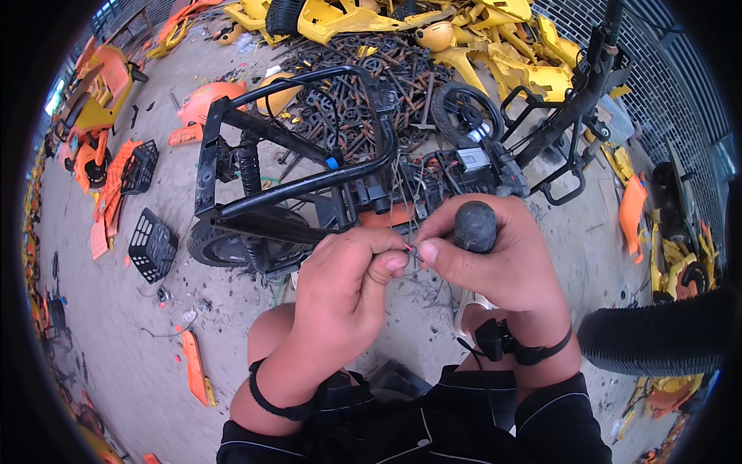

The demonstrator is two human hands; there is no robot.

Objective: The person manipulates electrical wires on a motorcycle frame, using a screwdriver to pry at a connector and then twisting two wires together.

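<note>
My left hand point(340, 294) is closed, thumb and forefinger pinching a thin wire with a small red tip point(410, 247). My right hand point(502, 271) curls round a dark, round-ended handle point(475, 226), perhaps a tool's, while its thumb and forefinger also meet at the wire. Both hands are close together in front of a stripped black scooter frame point(286, 182), which has a coil-spring shock, a rear wheel point(202, 243) and a small blue fitting. A silver box point(473, 161) sits among loose wiring beyond my hands, beside a smaller wheel point(456, 116).
A heap of rusty metal parts point(355, 85) and yellow plastic panels point(533, 77) lie behind. Orange panels point(112, 201) and black baskets point(151, 246) are scattered at left. A ribbed black hose point(649, 332) juts in at right, near an orange panel point(632, 216). A brick wall point(657, 69) stands at upper right.
</note>
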